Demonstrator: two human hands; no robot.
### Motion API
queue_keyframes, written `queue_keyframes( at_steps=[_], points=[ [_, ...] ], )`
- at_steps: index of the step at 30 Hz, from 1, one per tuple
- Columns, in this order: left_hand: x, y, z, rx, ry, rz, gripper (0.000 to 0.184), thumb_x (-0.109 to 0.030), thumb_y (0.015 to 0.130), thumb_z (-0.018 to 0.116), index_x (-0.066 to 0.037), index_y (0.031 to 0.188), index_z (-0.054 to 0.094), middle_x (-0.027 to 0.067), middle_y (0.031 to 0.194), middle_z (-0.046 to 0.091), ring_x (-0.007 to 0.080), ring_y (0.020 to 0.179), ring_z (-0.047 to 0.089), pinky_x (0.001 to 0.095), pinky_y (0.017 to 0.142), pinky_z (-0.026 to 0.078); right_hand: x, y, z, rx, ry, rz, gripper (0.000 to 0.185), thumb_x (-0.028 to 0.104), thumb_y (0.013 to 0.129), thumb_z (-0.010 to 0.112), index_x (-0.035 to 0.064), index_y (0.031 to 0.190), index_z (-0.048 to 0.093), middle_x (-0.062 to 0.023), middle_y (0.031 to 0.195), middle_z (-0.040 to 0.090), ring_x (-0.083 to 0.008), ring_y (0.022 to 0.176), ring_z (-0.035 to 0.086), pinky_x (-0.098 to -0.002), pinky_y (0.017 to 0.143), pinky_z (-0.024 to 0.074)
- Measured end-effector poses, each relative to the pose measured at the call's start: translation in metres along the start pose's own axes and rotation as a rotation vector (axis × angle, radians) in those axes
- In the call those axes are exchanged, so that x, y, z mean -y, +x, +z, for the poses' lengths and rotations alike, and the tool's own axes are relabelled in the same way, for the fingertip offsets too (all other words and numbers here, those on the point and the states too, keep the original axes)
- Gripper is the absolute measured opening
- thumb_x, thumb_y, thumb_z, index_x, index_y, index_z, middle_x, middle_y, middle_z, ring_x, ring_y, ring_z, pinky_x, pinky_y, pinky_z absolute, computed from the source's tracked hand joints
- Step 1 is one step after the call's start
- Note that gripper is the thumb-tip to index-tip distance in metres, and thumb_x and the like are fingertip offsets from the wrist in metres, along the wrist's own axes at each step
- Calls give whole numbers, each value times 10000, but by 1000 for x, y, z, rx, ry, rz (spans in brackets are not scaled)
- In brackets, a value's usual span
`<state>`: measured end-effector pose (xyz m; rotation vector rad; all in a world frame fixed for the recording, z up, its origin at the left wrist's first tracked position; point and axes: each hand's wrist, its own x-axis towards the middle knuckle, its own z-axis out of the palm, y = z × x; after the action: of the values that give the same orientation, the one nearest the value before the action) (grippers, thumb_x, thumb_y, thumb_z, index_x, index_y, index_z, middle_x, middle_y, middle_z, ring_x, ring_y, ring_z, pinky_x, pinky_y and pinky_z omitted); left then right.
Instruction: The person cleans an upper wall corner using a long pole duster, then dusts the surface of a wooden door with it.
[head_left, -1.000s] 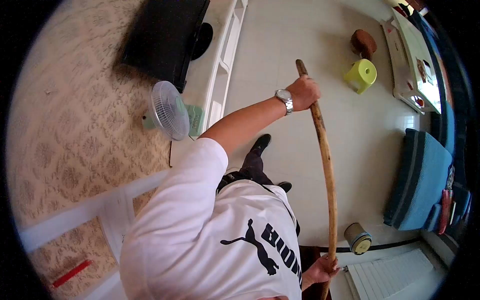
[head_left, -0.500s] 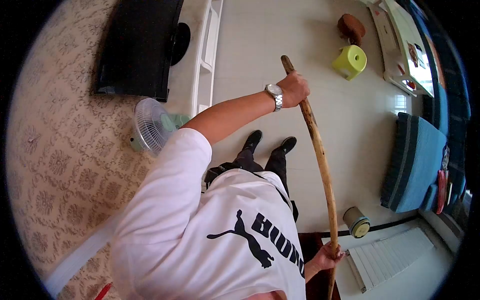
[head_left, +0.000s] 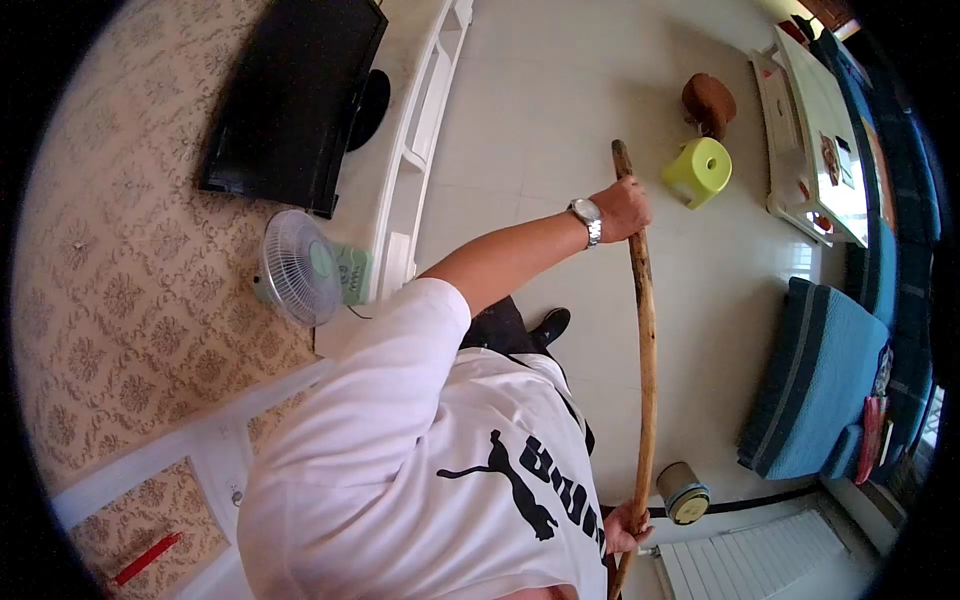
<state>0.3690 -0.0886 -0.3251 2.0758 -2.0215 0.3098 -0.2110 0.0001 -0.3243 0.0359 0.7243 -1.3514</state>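
Note:
A long, slightly bent wooden stick (head_left: 648,350) runs nearly straight down the head view, with a dark upper end. Near that upper end, my left hand (head_left: 626,208) is wrapped round it, with a silver watch on the wrist. Lower down, close to the right side of my white shirt (head_left: 400,420), my right hand (head_left: 625,528) grips the same stick. Its lower tip runs out of the bottom of the view.
Left of me are a fan (head_left: 302,270) and a television (head_left: 290,100) on a white cabinet. Ahead stands a green stool (head_left: 700,172). To the right are a blue-covered seat (head_left: 815,380), a white table (head_left: 815,95), a small bin (head_left: 682,490) and a radiator (head_left: 755,560).
The stick has swung more upright in the view. My left hand has shifted right and slightly down, my right hand left and down. The room has shifted, and one shoe now shows instead of two.

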Motion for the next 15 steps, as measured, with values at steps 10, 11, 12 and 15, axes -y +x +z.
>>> queue_keyframes(
  at_steps=[10, 11, 12, 15],
  points=[
    [13, -20, 24, 54, -57, -33, 123, -166, 554, 693, -111, 608, 597, 65, 662, 584, 218, 713, 580, 360, 720, 435, -20, -21, 34, -3, -17, -186, 300, 221, 890, 480, 99, 619, 438, -21, 618, 468, -179, 646, 493, -398, 781, 423],
    [18, -32, 39, 108, -75, -42, 129, -158, 558, 696, -107, 617, 593, 74, 666, 580, 232, 711, 582, 369, 723, 436, -26, -31, 42, -54, -92, -243, 309, 223, 891, 484, 107, 607, 450, -13, 591, 467, -172, 627, 495, -380, 724, 438],
    [22, -44, 44, 60, -146, -61, 127, -150, 557, 693, -103, 614, 589, 87, 668, 579, 253, 708, 582, 373, 708, 442, -32, -37, 47, -62, -116, -290, 324, 229, 904, 466, 99, 608, 467, -23, 611, 490, -179, 637, 502, -395, 734, 436],
    [31, -80, 71, 152, -145, -82, 110, -167, 566, 666, -96, 611, 594, 112, 670, 584, 291, 705, 583, 391, 647, 453, -41, -50, 59, -53, -133, -322, 317, 226, 900, 469, 112, 609, 415, -7, 603, 447, -175, 628, 482, -389, 734, 425]
  ],
)
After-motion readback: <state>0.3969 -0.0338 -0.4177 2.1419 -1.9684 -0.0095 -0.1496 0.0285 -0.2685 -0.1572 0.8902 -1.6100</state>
